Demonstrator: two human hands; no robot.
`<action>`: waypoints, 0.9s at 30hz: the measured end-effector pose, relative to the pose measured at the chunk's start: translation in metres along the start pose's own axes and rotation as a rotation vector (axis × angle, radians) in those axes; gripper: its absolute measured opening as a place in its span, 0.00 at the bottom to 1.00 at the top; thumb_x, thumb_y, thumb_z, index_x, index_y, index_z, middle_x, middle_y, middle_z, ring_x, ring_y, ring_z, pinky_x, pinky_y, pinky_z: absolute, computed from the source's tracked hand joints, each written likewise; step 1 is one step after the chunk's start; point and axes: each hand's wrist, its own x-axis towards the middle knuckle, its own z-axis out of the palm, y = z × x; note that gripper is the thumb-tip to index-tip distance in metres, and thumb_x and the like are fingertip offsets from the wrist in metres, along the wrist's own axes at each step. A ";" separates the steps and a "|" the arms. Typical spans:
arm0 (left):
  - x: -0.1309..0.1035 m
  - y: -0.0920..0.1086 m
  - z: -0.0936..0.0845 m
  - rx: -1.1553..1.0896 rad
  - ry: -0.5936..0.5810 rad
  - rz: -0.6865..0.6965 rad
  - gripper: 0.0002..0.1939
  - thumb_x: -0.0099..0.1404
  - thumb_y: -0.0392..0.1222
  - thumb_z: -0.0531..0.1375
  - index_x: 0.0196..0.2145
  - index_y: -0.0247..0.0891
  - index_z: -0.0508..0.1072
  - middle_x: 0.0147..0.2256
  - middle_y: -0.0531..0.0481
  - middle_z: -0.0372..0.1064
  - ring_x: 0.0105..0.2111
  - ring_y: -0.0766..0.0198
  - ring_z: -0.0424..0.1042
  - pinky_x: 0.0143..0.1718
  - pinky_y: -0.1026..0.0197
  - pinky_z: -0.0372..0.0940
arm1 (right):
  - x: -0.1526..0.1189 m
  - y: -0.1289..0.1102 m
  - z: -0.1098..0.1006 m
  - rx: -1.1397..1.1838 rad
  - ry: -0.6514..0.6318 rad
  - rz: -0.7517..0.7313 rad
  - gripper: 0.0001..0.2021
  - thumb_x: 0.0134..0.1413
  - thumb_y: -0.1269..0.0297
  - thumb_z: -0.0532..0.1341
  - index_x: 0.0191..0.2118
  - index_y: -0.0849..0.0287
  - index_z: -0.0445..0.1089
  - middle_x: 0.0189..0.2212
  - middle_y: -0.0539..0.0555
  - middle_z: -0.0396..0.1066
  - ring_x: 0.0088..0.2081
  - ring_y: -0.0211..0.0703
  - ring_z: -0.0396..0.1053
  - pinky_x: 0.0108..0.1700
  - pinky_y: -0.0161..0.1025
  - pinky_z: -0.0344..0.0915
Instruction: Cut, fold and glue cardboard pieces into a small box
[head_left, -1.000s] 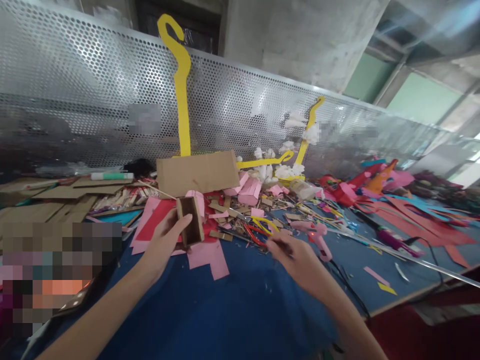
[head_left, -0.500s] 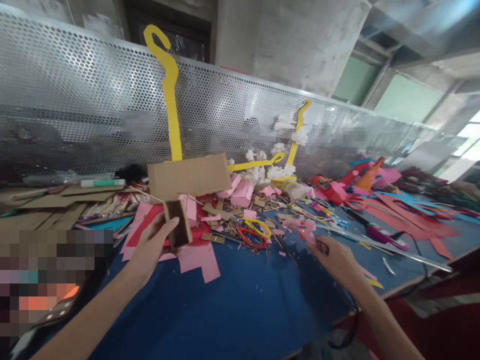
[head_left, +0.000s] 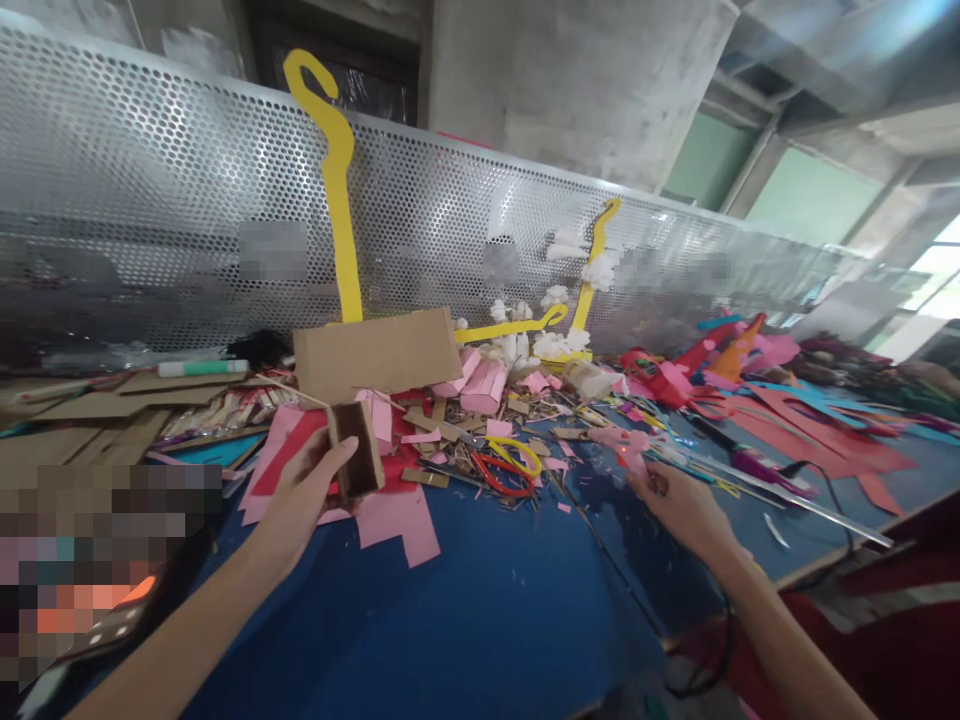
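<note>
Our L hand [head_left: 306, 485] grips the box [head_left: 367, 452], prob. so we see inside; R hand [head_left: 688, 508] pinches glue gun [head_left: 628, 447] low, prob. clear of tip.

Left of the red scissors [head_left: 517, 492], the left hand [head_left: 309, 482] is held with its thumb pointed toward them and its fingers curled in a clasp; the bare left forearm [head_left: 210, 600] is slanted in from the near left. Right of the scissors, the right hand [head_left: 684, 505] is turned inward, fingers bent in a grip, the bare right forearm [head_left: 784, 635] angled from the near right.
</note>
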 end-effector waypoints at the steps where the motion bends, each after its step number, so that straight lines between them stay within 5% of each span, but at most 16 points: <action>1: -0.001 0.001 0.000 0.001 -0.001 -0.002 0.28 0.57 0.55 0.71 0.52 0.42 0.74 0.37 0.49 0.78 0.25 0.62 0.73 0.21 0.62 0.69 | 0.000 0.001 0.000 -0.001 -0.001 0.015 0.19 0.61 0.41 0.55 0.32 0.52 0.69 0.28 0.55 0.76 0.31 0.53 0.73 0.33 0.42 0.61; 5: -0.002 0.003 0.002 0.014 0.011 -0.011 0.30 0.55 0.56 0.71 0.52 0.41 0.73 0.36 0.49 0.78 0.24 0.62 0.73 0.22 0.62 0.69 | -0.009 0.000 -0.007 -0.014 0.027 0.088 0.24 0.61 0.39 0.55 0.46 0.54 0.73 0.36 0.60 0.79 0.39 0.60 0.77 0.35 0.44 0.64; 9: 0.000 0.002 0.001 0.023 0.008 -0.009 0.31 0.57 0.58 0.71 0.53 0.42 0.72 0.37 0.48 0.78 0.26 0.59 0.75 0.22 0.61 0.71 | -0.037 -0.024 -0.013 0.003 0.120 0.119 0.24 0.64 0.39 0.51 0.46 0.54 0.71 0.35 0.60 0.78 0.35 0.59 0.77 0.33 0.45 0.64; 11: 0.002 0.000 0.000 0.019 -0.001 -0.006 0.31 0.57 0.57 0.70 0.54 0.42 0.72 0.38 0.47 0.78 0.26 0.59 0.76 0.22 0.61 0.71 | -0.051 -0.049 -0.014 0.088 0.152 -0.027 0.20 0.66 0.42 0.53 0.43 0.53 0.71 0.34 0.57 0.77 0.32 0.53 0.75 0.33 0.43 0.64; 14: 0.002 -0.002 0.000 0.017 -0.008 -0.013 0.31 0.57 0.58 0.71 0.54 0.42 0.72 0.37 0.47 0.78 0.24 0.60 0.75 0.21 0.60 0.71 | -0.057 -0.102 -0.017 0.219 0.022 -0.269 0.15 0.69 0.49 0.55 0.39 0.52 0.72 0.33 0.54 0.77 0.32 0.49 0.75 0.34 0.41 0.64; 17: 0.001 -0.002 0.000 0.028 0.009 -0.016 0.31 0.58 0.58 0.70 0.53 0.40 0.72 0.35 0.48 0.78 0.25 0.59 0.76 0.22 0.60 0.72 | -0.039 -0.162 -0.021 0.351 -0.086 -0.468 0.13 0.71 0.54 0.55 0.40 0.54 0.73 0.33 0.54 0.78 0.32 0.47 0.75 0.37 0.41 0.66; 21: -0.001 -0.003 0.001 0.030 -0.002 -0.017 0.30 0.59 0.57 0.70 0.55 0.41 0.73 0.44 0.43 0.79 0.29 0.57 0.78 0.21 0.61 0.71 | 0.005 -0.232 -0.010 0.323 -0.201 -0.589 0.11 0.70 0.63 0.55 0.47 0.56 0.74 0.45 0.57 0.80 0.47 0.50 0.76 0.48 0.42 0.68; 27: 0.002 -0.002 -0.002 0.003 -0.057 -0.018 0.31 0.61 0.56 0.68 0.59 0.42 0.71 0.48 0.42 0.77 0.30 0.57 0.78 0.20 0.60 0.71 | 0.042 -0.283 0.032 0.279 -0.249 -0.602 0.14 0.65 0.68 0.64 0.55 0.60 0.72 0.49 0.61 0.77 0.54 0.55 0.73 0.56 0.49 0.68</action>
